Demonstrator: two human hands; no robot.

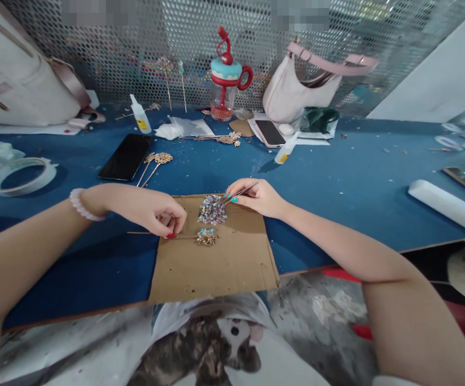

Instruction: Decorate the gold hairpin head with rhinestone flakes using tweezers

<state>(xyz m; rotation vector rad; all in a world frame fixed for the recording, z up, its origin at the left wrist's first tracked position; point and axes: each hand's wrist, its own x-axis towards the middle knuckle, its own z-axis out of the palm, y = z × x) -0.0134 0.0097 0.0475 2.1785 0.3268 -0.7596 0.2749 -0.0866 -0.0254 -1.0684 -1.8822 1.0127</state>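
My left hand (157, 213) is closed around the thin stick of a hairpin, whose gold head with light blue stones (206, 237) lies over the cardboard (232, 268). The stick's far end pokes out to the left of my fingers. My right hand (254, 197) pinches metal tweezers (238, 193), their tips down at the right side of a pile of small multicoloured rhinestones (212, 209). Whether a stone sits between the tips is too small to tell. The pile rests on the cardboard just behind the hairpin's head.
Gold hairpins (161, 158) lie beside a black phone (126, 156). Glue bottles (140, 116), a red-lidded cup (224, 88), a pink phone (270, 133) and a white handbag (296, 88) stand further back. A tape roll (20, 177) is left, a white bar-shaped object (447, 205) right.
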